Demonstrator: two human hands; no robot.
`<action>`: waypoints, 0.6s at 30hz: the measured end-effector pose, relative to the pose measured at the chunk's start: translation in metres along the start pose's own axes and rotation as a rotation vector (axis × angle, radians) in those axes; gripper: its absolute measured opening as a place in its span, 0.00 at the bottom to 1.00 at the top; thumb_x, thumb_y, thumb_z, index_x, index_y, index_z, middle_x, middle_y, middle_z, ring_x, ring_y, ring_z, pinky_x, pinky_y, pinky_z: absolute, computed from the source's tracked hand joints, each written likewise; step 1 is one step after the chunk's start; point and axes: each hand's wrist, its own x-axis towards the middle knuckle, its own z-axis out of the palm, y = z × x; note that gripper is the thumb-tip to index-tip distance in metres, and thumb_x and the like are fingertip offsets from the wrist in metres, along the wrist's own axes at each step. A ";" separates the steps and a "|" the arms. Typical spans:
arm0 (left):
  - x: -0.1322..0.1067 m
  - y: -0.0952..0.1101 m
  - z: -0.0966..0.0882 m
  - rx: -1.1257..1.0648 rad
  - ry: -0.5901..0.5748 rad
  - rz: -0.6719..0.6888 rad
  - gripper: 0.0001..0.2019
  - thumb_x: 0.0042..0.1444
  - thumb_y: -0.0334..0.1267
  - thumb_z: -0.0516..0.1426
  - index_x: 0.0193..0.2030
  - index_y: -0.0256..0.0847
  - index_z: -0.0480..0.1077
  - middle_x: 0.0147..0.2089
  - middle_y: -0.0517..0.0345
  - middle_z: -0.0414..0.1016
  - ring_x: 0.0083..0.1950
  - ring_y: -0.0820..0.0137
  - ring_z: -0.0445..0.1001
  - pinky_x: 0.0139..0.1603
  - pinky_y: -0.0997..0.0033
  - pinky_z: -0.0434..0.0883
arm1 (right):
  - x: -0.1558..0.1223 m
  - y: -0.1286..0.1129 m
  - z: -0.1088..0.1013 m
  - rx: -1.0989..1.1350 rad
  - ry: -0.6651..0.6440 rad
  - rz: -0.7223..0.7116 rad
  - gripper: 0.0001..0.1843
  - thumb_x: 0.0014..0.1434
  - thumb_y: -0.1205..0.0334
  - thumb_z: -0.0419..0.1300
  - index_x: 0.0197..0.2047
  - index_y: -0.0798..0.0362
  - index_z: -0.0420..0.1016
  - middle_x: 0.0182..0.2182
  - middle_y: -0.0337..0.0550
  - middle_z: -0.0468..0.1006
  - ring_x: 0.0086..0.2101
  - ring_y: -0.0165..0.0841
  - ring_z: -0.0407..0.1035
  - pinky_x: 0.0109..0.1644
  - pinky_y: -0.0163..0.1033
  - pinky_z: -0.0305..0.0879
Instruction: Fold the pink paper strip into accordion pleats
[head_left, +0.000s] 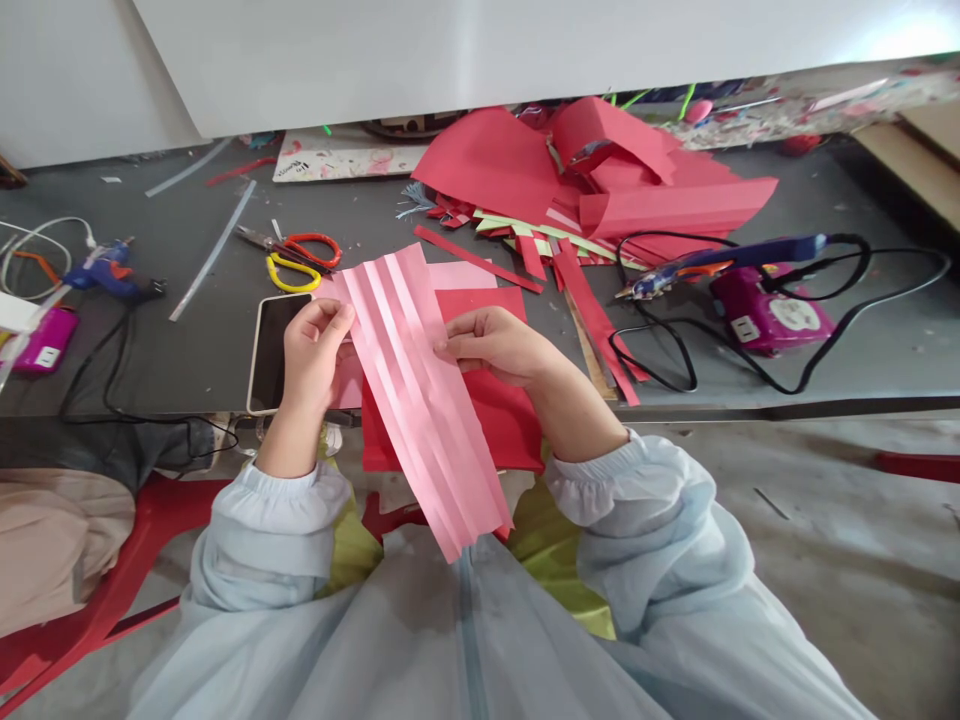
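Observation:
A long pink sheet of paper (pixel 420 400), creased into lengthwise pleats, slants from the table edge down over my lap. My left hand (pixel 313 352) pinches its left edge near the top, fingers closed on the paper. My right hand (pixel 499 346) pinches the right edge at the same height. Under the pink sheet lies a red sheet of paper (pixel 506 405) that hangs over the table edge. A phone (pixel 274 350) lies face up just left of my left hand.
Two pairs of scissors (pixel 296 262), yellow and orange handled, lie behind the phone. A pile of red paper and strips (pixel 592 185) fills the back. A glue gun (pixel 720 262) with black cable lies right; another glue gun (pixel 112 270) lies left. A red stool (pixel 142 540) stands at the lower left.

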 end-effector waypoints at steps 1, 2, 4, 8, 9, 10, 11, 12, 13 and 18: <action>0.000 0.000 0.000 0.002 -0.002 0.005 0.20 0.41 0.50 0.70 0.28 0.43 0.65 0.27 0.65 0.63 0.25 0.79 0.62 0.23 0.80 0.67 | 0.000 0.000 0.000 0.002 0.003 0.002 0.19 0.43 0.59 0.71 0.17 0.54 0.63 0.19 0.30 0.53 0.24 0.22 0.51 0.28 0.34 0.51; 0.000 0.000 0.000 0.002 -0.006 0.011 0.19 0.42 0.50 0.70 0.28 0.43 0.66 0.27 0.65 0.62 0.25 0.79 0.62 0.23 0.80 0.68 | 0.000 -0.001 0.000 0.003 0.006 0.004 0.19 0.43 0.59 0.71 0.17 0.54 0.63 0.19 0.30 0.53 0.24 0.22 0.51 0.28 0.34 0.52; 0.000 -0.001 -0.001 -0.005 -0.012 0.017 0.19 0.43 0.49 0.70 0.28 0.43 0.66 0.27 0.65 0.62 0.25 0.80 0.63 0.23 0.81 0.68 | -0.001 -0.002 0.000 0.005 0.012 0.008 0.19 0.42 0.59 0.71 0.17 0.54 0.64 0.19 0.30 0.53 0.24 0.22 0.52 0.28 0.34 0.53; 0.001 -0.001 0.000 -0.025 -0.007 0.012 0.20 0.40 0.50 0.70 0.28 0.42 0.66 0.27 0.66 0.63 0.24 0.81 0.63 0.22 0.82 0.67 | -0.001 -0.001 0.000 0.002 0.022 0.003 0.17 0.42 0.59 0.71 0.18 0.55 0.66 0.19 0.30 0.55 0.24 0.22 0.53 0.28 0.34 0.54; 0.001 -0.001 0.000 -0.029 -0.005 0.008 0.20 0.39 0.50 0.71 0.28 0.42 0.66 0.26 0.66 0.63 0.23 0.81 0.63 0.21 0.82 0.67 | -0.001 -0.001 0.000 0.002 0.022 0.000 0.16 0.42 0.59 0.71 0.19 0.55 0.67 0.19 0.30 0.56 0.24 0.22 0.53 0.28 0.33 0.53; 0.001 -0.001 0.001 -0.035 -0.002 0.003 0.21 0.38 0.50 0.71 0.27 0.42 0.66 0.26 0.67 0.63 0.23 0.81 0.63 0.21 0.83 0.67 | 0.000 -0.001 0.001 0.001 0.023 -0.001 0.16 0.42 0.59 0.71 0.19 0.55 0.67 0.19 0.30 0.56 0.24 0.22 0.53 0.27 0.33 0.53; 0.001 -0.001 0.001 -0.040 0.001 -0.002 0.21 0.37 0.50 0.71 0.27 0.42 0.66 0.25 0.67 0.63 0.23 0.81 0.63 0.21 0.83 0.67 | 0.000 0.000 0.001 0.000 0.024 -0.001 0.15 0.42 0.60 0.70 0.19 0.55 0.67 0.19 0.30 0.56 0.23 0.22 0.52 0.27 0.33 0.52; 0.001 -0.001 0.002 -0.044 0.005 -0.007 0.21 0.37 0.50 0.71 0.27 0.42 0.67 0.25 0.67 0.63 0.22 0.81 0.63 0.20 0.83 0.67 | 0.000 0.000 0.001 -0.004 0.026 -0.001 0.15 0.42 0.60 0.70 0.19 0.55 0.67 0.19 0.30 0.57 0.23 0.21 0.52 0.27 0.33 0.52; 0.001 0.000 0.002 -0.046 0.010 -0.008 0.21 0.36 0.49 0.72 0.27 0.41 0.67 0.25 0.67 0.63 0.22 0.82 0.63 0.20 0.83 0.66 | 0.000 -0.001 0.002 -0.011 0.030 -0.003 0.14 0.42 0.61 0.70 0.19 0.55 0.67 0.18 0.30 0.57 0.23 0.21 0.52 0.27 0.33 0.52; 0.000 0.001 0.006 -0.013 0.022 0.011 0.20 0.36 0.48 0.71 0.25 0.41 0.66 0.24 0.67 0.65 0.22 0.81 0.65 0.18 0.84 0.65 | -0.002 -0.005 0.004 -0.090 0.097 -0.028 0.09 0.42 0.61 0.68 0.21 0.55 0.72 0.17 0.32 0.63 0.23 0.23 0.58 0.28 0.34 0.57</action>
